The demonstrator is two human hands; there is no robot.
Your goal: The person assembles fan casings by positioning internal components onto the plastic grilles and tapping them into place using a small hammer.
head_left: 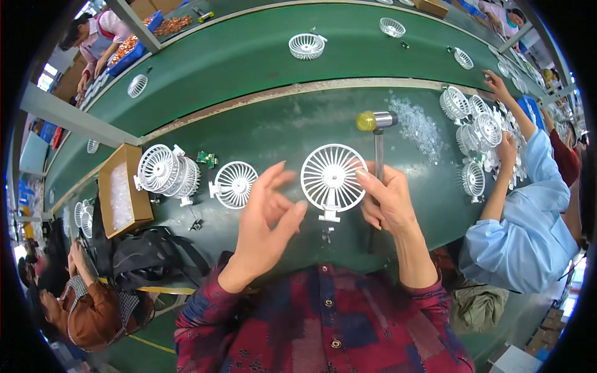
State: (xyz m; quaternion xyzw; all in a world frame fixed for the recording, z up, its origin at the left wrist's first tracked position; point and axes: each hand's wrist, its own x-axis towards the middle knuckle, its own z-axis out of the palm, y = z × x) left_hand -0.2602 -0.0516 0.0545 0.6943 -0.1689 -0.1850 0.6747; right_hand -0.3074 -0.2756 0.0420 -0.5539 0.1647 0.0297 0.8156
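Note:
A round white fan grille with a short stem is held by its right edge in my right hand, thumb on the front face. Empty, with fingers apart, my left hand hovers just left of that grille. Another white grille lies on the green bench beyond my left fingers. Behind my right hand is a mallet with a yellow end and a metal end; its handle passes down behind the hand. A few tiny dark parts lie below the held grille.
Stacked white fan grilles, a green circuit board and a cardboard box stand left. Small clear pieces lie scattered right of the mallet. A co-worker in blue reaches among grilles. Beyond runs a green conveyor belt.

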